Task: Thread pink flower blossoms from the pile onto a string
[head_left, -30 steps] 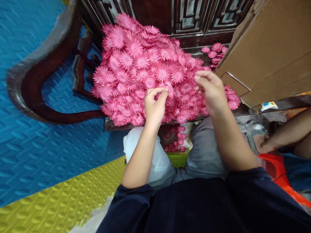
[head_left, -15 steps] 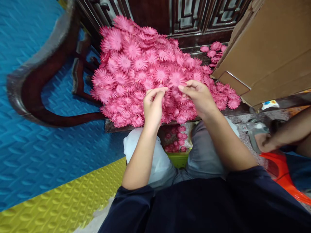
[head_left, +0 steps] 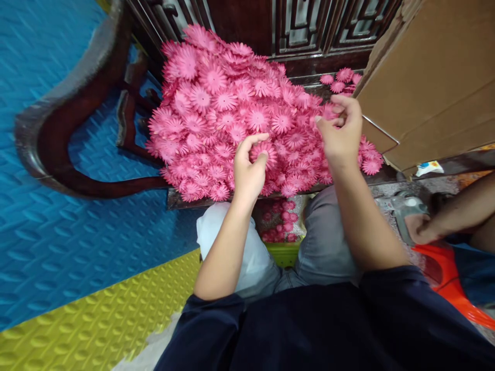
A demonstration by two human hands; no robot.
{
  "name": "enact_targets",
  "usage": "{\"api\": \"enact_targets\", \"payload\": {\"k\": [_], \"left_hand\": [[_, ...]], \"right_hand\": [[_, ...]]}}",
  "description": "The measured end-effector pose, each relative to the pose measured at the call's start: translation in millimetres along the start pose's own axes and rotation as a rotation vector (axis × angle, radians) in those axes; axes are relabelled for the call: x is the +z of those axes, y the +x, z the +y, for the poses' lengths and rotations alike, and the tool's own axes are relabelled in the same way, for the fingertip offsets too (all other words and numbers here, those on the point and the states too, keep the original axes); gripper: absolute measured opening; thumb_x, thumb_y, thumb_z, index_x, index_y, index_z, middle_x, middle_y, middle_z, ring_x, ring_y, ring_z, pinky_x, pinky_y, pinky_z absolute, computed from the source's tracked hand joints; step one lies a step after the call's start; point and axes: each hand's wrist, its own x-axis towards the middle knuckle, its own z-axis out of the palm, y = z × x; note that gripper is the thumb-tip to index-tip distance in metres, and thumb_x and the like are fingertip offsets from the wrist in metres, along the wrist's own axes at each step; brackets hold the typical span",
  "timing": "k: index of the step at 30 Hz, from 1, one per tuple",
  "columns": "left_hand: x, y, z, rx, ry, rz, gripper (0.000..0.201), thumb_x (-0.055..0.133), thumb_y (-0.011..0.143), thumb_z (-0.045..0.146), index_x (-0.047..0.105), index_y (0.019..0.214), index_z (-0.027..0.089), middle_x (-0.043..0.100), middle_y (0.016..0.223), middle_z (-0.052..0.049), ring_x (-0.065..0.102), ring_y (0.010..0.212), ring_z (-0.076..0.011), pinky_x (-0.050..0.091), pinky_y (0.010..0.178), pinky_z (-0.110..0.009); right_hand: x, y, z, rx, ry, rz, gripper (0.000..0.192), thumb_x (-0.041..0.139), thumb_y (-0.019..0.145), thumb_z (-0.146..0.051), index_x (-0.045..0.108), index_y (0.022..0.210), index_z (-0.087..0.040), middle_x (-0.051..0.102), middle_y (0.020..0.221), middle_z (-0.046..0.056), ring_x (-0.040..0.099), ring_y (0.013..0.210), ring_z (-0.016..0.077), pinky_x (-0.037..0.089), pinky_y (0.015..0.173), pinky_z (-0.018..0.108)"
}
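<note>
A big heap of pink artificial flower heads [head_left: 232, 111] with thin, pointed petals fills the middle of the view. Over its front edge is my left hand [head_left: 249, 167], thumb and forefinger spread in a C shape. A pink flower head [head_left: 265, 155] shows in that gap, and I see no grip on it. At the right side of the heap my right hand [head_left: 342, 129] hovers with fingers loosely curled and the thumb apart from them. Pink petals show behind its fingertips; nothing is visibly held there.
Dark carved wood [head_left: 240, 31] backs the heap, and a curved wooden armrest [head_left: 42, 159] stands at left. A cardboard box [head_left: 429, 77] rises at right. Below, between my knees, is a green container [head_left: 284, 253] near more pink flower heads [head_left: 286, 219]. Another person's foot [head_left: 419, 229] is at right.
My right hand has moved right and away from the left hand, leaving a flower head on the heap. My left thumb and forefinger have parted from a pinch.
</note>
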Motion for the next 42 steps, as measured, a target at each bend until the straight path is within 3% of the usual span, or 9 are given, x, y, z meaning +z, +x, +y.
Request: {"api": "enact_targets", "payload": {"k": [1,5,10,13,17,21,24,31,42], "left_hand": [[0.4,0.0,-0.1,0.016,-0.006,-0.015,0.034,0.053,0.071,0.001,0.064,0.094,0.023,0.068,0.103,0.001,0.06,0.104,-0.0149,0.044,0.099,-0.03],[0.6,0.4,-1.1,0.068,-0.041,-0.041,0.02,0.06,0.076,0.012,0.062,0.094,0.022,0.068,0.101,0.0,0.062,0.099,-0.0147,0.048,0.092,-0.028],[-2.2,2.3,-3.5,0.116,-0.076,-0.014,0.019,0.065,0.079,0.029,0.061,0.096,0.023,0.066,0.101,-0.002,0.062,0.097,-0.0151,0.049,0.089,-0.028],[-2.8,1.2,-1.2,0.15,-0.029,-0.013,0.022,0.062,0.081,0.037,0.059,0.099,0.024,0.065,0.104,-0.002,0.061,0.1,-0.0155,0.048,0.091,-0.03],[-2.7,-4.0,8.1,0.241,0.155,0.131,0.025,0.064,0.079,0.038,0.061,0.1,0.024,0.06,0.104,-0.003,0.056,0.103,-0.0179,0.044,0.094,-0.034],[-2.4,-9.7,16.5,0.273,0.318,0.274,0.016,0.066,0.078,0.036,0.065,0.087,0.023,0.056,0.092,-0.003,0.054,0.099,-0.0192,0.04,0.096,-0.037],[-2.6,-10.5,18.3,0.27,0.326,0.221,0.012,0.06,0.083,0.034,0.066,0.083,0.024,0.059,0.083,-0.002,0.055,0.086,-0.0161,0.042,0.09,-0.033],[-3.7,-5.4,18.5,0.258,0.256,0.142,0.012,0.062,0.081,0.035,0.068,0.083,0.025,0.063,0.085,0.0,0.057,0.086,-0.0142,0.045,0.083,-0.028],[-6.2,-4.3,14.8,0.302,0.271,0.143,0.01,0.065,0.079,0.033,0.07,0.083,0.026,0.061,0.091,-0.002,0.055,0.094,-0.017,0.045,0.09,-0.033]], "right_hand": [[4.5,-6.9,-11.1,0.046,0.026,-0.027,0.031,0.058,0.079,-0.033,0.056,0.109,-0.024,0.057,0.111,0.007,0.056,0.102,0.0182,0.047,0.086,0.038],[22.4,-27.4,-52.0,0.273,0.293,-0.448,0.027,0.063,0.075,-0.046,0.065,0.079,-0.019,0.064,0.081,0.003,0.058,0.086,0.0158,0.047,0.082,0.033],[25.2,-32.2,-62.2,0.574,0.66,-0.527,0.028,0.07,0.068,-0.046,0.065,0.078,-0.021,0.061,0.073,-0.003,0.054,0.07,0.0099,0.046,0.07,0.026],[20.1,-30.9,-63.4,0.665,0.809,-0.586,0.031,0.078,0.061,-0.042,0.064,0.079,-0.022,0.059,0.069,-0.005,0.052,0.065,0.0079,0.045,0.066,0.023],[17.1,-30.6,-69.9,0.67,0.873,-0.599,0.03,0.08,0.058,-0.037,0.064,0.078,-0.021,0.059,0.067,-0.006,0.053,0.062,0.0063,0.046,0.065,0.021],[18.6,-32.7,-71.7,0.64,0.902,-0.569,0.025,0.079,0.061,-0.036,0.066,0.077,-0.021,0.061,0.066,-0.006,0.056,0.062,0.0062,0.048,0.069,0.023],[20.2,-34.2,-69.5,0.615,0.9,-0.533,0.022,0.077,0.063,-0.037,0.067,0.076,-0.023,0.064,0.07,-0.005,0.058,0.064,0.0071,0.049,0.073,0.025],[21.2,-34.0,-66.7,0.612,0.801,-0.464,0.019,0.073,0.066,-0.039,0.066,0.075,-0.023,0.068,0.074,-0.003,0.062,0.073,0.0099,0.05,0.077,0.027],[24.3,-37.6,-57.7,0.89,0.913,-0.571,0.009,0.067,0.071,-0.03,0.066,0.077,-0.023,0.071,0.082,-0.002,0.061,0.068,0.0099,0.05,0.075,0.028]]}}
